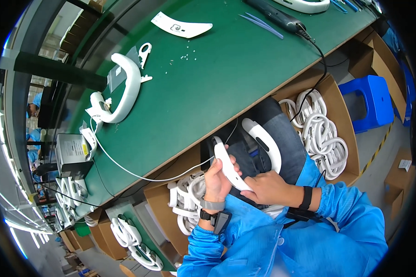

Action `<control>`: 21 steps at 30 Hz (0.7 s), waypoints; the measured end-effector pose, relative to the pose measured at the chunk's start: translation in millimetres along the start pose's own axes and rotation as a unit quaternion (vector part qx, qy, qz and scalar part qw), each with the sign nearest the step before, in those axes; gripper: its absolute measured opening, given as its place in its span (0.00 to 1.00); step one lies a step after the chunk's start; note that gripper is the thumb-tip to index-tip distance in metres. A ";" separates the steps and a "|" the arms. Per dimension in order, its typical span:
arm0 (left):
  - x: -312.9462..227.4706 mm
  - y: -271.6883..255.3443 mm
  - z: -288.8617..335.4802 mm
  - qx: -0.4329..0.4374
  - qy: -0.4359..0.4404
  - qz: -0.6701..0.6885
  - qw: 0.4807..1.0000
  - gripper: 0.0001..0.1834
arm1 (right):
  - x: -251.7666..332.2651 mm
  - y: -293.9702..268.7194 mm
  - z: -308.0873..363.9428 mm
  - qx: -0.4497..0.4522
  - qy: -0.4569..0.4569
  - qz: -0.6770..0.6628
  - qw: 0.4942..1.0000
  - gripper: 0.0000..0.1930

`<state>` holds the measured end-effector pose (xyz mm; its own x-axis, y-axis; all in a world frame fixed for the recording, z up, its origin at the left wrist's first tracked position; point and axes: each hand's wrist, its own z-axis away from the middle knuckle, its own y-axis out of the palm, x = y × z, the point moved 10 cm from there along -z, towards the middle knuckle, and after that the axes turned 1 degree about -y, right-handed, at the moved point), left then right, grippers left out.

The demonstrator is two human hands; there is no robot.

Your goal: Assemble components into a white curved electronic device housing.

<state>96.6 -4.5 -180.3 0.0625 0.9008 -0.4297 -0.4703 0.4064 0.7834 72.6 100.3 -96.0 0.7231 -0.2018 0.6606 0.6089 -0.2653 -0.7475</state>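
Above my lap, a curved white neck massager [228,167] is tilted, its narrow end with a dark oval inset pointing toward the table. My left hand [216,182] is closed around its left side, fingers curling over the edge. My right hand [269,188] grips its lower end, thumb and fingertips pressed to the shell. Another curved white arm with a dark oval pad [265,142] rests on my dark trousers just beyond my right hand. Whether it joins the held piece is hidden behind that hand. A thin white cable [138,178] runs from the table and passes behind the held part.
The green table [185,106] bears another white U-shaped unit [130,87], a curved white panel [182,27], tiny white bits, a black corded tool [279,16] and blue tweezers [262,26]. Cardboard boxes [349,117] of white units flank my legs. A blue stool [374,104] stands right.
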 end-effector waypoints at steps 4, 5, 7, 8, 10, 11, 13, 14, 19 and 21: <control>-11.6 -6.4 -5.8 -0.030 0.022 -0.014 0.999 0.36 | -0.7 -0.2 0.0 0.014 -0.005 0.005 1.000 0.20; -12.1 -5.7 -6.6 -0.026 0.024 -0.011 0.999 0.37 | -1.1 1.8 1.2 0.015 -0.006 0.003 1.000 0.20; -11.8 -2.2 -7.1 -0.021 0.021 -0.025 0.999 0.38 | -1.4 5.5 4.4 0.020 -0.007 0.003 1.000 0.20; -11.3 1.3 -7.7 -0.015 0.019 -0.040 0.999 0.39 | -2.0 7.1 5.8 0.022 -0.006 0.000 1.000 0.20; -9.5 13.4 -11.7 0.002 0.010 -0.062 0.998 0.40 | -3.4 6.3 7.8 0.022 0.001 -0.004 1.000 0.20; -8.0 22.0 -12.0 0.020 0.004 -0.084 0.996 0.40 | -3.4 8.4 8.6 0.045 0.001 -0.013 0.999 0.20; -11.3 39.0 -9.4 0.049 0.005 -0.106 0.993 0.41 | -8.8 6.4 7.2 0.066 0.001 -0.021 0.998 0.20; -14.4 51.3 -6.6 0.076 0.007 -0.128 0.989 0.42 | -12.4 4.2 4.8 0.071 0.005 -0.073 0.995 0.20; -35.1 43.0 -22.4 -0.113 0.047 -0.256 0.959 0.28 | -18.3 5.9 7.4 0.086 0.052 -0.028 0.995 0.19; -43.1 38.4 -23.3 -0.118 0.068 -0.279 0.951 0.28 | -19.5 15.7 10.2 0.093 0.031 -0.036 0.995 0.19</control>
<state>55.4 -31.3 -142.1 0.2531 0.5209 -0.8152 -0.5826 0.7548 0.3014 71.4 109.7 -121.3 0.6571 -0.2480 0.7118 0.7124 -0.1041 -0.6940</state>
